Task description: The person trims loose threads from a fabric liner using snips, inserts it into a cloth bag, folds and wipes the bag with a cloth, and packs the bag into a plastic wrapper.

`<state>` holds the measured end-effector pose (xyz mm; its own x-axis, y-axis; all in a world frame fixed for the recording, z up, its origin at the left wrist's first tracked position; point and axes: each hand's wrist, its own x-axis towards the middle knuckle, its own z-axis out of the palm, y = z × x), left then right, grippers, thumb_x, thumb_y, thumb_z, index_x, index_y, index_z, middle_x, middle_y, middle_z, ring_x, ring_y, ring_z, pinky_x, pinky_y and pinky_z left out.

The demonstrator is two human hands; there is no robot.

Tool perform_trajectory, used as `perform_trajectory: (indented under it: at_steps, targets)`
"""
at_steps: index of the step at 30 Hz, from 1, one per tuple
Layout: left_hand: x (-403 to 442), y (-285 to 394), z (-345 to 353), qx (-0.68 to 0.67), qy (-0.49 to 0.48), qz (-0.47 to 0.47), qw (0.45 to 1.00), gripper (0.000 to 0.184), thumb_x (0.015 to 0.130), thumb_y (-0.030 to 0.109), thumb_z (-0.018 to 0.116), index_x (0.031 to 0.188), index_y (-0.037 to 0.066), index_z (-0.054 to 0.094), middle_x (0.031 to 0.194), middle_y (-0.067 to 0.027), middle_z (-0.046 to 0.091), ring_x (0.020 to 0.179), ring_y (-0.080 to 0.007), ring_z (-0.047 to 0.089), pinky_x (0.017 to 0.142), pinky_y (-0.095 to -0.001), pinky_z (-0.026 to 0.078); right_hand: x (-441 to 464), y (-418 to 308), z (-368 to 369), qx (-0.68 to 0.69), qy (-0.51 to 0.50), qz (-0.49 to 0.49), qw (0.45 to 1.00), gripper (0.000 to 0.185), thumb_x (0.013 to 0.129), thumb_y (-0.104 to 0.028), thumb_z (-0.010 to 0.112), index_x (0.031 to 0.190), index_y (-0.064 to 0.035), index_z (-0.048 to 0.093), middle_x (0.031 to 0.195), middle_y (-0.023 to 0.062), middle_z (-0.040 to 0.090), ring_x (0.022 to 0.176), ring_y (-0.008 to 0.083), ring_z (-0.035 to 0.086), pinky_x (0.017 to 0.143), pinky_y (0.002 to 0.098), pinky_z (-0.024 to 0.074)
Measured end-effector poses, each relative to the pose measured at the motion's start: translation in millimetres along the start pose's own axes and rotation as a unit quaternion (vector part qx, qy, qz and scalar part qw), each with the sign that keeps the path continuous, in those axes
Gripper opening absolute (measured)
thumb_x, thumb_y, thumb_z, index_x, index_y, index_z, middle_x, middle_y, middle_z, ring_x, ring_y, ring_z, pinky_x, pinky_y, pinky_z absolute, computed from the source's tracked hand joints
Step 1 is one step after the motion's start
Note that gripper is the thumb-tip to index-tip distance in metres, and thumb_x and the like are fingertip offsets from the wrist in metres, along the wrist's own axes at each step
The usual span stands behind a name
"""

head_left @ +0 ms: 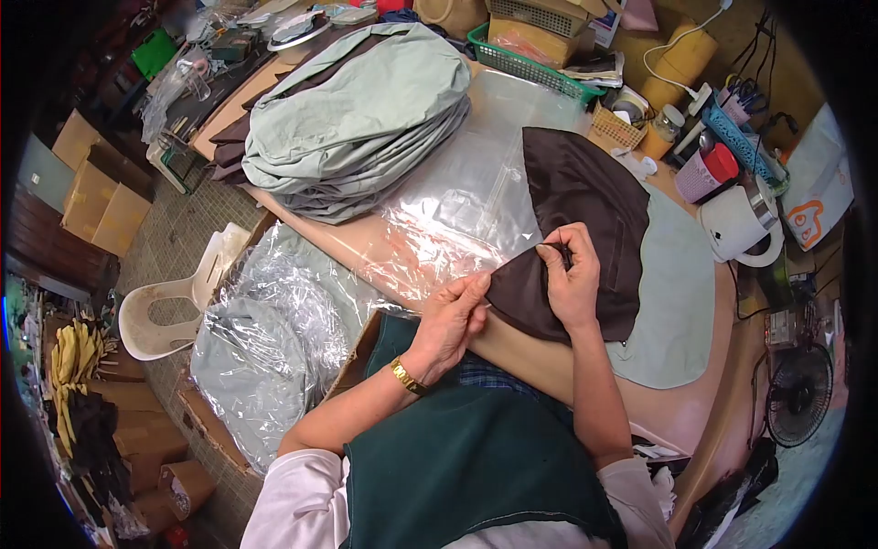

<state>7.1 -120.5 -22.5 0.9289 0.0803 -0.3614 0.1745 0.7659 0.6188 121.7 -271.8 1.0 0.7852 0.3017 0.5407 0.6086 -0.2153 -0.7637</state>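
A dark brown piece of cloth (590, 188) lies partly on a pale grey-green cloth (681, 293) at the right of the table. The pointed left end of the brown cloth is pinched between the thumb and fingers of my left hand (453, 320), which wears a gold watch. Closed on a bunched part of the same cloth, my right hand (573, 274) sits a little further right. Beyond my hands, clear plastic sheets (457, 201) cover the table. A tall stack of folded grey-green cloth (366, 110) with dark brown pieces stands at the back left.
Left of me, a cardboard box (357, 357) holds plastic-wrapped grey cloth (256, 339). A white plastic chair (174, 297) stands beyond it. Along the back right are a green basket (540, 69), a jar (663, 133), a pink cup (700, 174) and a white kettle (732, 224).
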Motion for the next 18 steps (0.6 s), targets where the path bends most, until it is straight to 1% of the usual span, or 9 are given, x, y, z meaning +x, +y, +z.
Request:
perform_trajectory:
  at_steps: [4,6,10,12,13,15,16,17,18]
  targets:
    - [-4,2,4,-0.039,0.053,-0.009,0.998,0.021,0.098,0.022,0.064,0.098,0.001,0.065,0.071,-0.0014,0.065,0.067,-0.0073,0.066,0.057,-0.0168,0.054,-3,-1,2,-0.001,0.031,-0.017,0.999,0.012,0.085,0.001,0.068,0.084,0.0017,0.056,0.085,0.0082,0.054,0.074,0.0176,0.054,0.068,0.0282,0.0442]
    - [-7,8,10,-0.118,0.087,-0.011,0.989,0.021,0.099,0.021,0.060,0.096,0.001,0.064,0.075,-0.0074,0.068,0.083,-0.0107,0.071,0.069,-0.0194,0.060,-5,3,2,0.006,0.042,-0.021,0.999,0.012,0.085,0.001,0.068,0.085,0.0016,0.056,0.085,0.0084,0.054,0.074,0.0174,0.054,0.069,0.0274,0.0441]
    - [-8,8,-1,-0.112,0.132,-0.013,0.985,0.028,0.100,0.026,0.060,0.094,0.000,0.063,0.076,-0.0072,0.066,0.075,-0.0083,0.067,0.057,-0.0178,0.054,-1,15,-10,0.075,0.089,0.074,0.990,0.014,0.090,-0.006,0.068,0.087,0.0003,0.055,0.084,0.0016,0.051,0.079,0.0105,0.050,0.073,0.0238,0.0416]
    - [0,-4,-37,-0.191,-0.179,0.029,0.965,0.033,0.100,0.032,0.059,0.094,0.000,0.063,0.078,-0.0049,0.064,0.064,-0.0078,0.060,0.046,-0.0193,0.042,2,16,-19,0.056,0.100,0.082,0.990,0.018,0.091,-0.010,0.069,0.088,-0.0004,0.055,0.081,-0.0010,0.049,0.076,0.0092,0.047,0.071,0.0233,0.0408]
    - [-1,-7,-42,-0.191,-0.180,0.028,0.965,0.033,0.100,0.032,0.059,0.094,0.000,0.063,0.078,-0.0049,0.064,0.064,-0.0078,0.060,0.046,-0.0193,0.042,2,14,-21,0.055,0.102,0.082,0.990,0.018,0.091,-0.010,0.069,0.088,-0.0004,0.055,0.081,-0.0010,0.049,0.076,0.0092,0.047,0.071,0.0233,0.0408]
    - [-4,-6,-42,0.113,-0.067,0.020,0.991,0.050,0.101,0.050,0.050,0.107,0.001,0.061,0.094,-0.0069,0.064,0.058,-0.0082,0.048,0.046,-0.0198,0.032,1,10,-22,0.063,0.098,0.097,0.988,0.015,0.091,-0.008,0.068,0.087,-0.0014,0.055,0.079,-0.0020,0.050,0.074,0.0086,0.047,0.069,0.0233,0.0406]
    - [-15,6,-14,0.092,-0.060,-0.001,0.994,0.034,0.099,0.031,0.062,0.113,-0.001,0.061,0.082,-0.0021,0.061,0.064,-0.0094,0.055,0.055,-0.0218,0.041,1,6,-21,0.062,0.100,0.096,0.988,0.015,0.091,-0.008,0.068,0.087,-0.0014,0.055,0.079,-0.0020,0.050,0.074,0.0086,0.047,0.069,0.0233,0.0406]
    - [-13,0,-9,0.093,-0.061,-0.002,0.994,0.034,0.099,0.031,0.062,0.113,-0.001,0.061,0.082,-0.0021,0.061,0.064,-0.0094,0.055,0.055,-0.0218,0.041,0,2,-19,0.077,0.089,0.095,0.988,0.013,0.090,-0.006,0.068,0.087,-0.0018,0.056,0.079,-0.0021,0.051,0.074,0.0082,0.047,0.069,0.0231,0.0407]
    - [-10,-6,-5,0.130,-0.096,0.062,0.985,0.039,0.097,0.028,0.064,0.122,-0.002,0.058,0.090,-0.0035,0.063,0.071,-0.0091,0.057,0.063,-0.0223,0.045,-1,-4,-16,0.090,0.081,0.093,0.988,0.011,0.089,-0.004,0.067,0.087,-0.0021,0.056,0.078,-0.0022,0.052,0.073,0.0079,0.048,0.069,0.0230,0.0409]
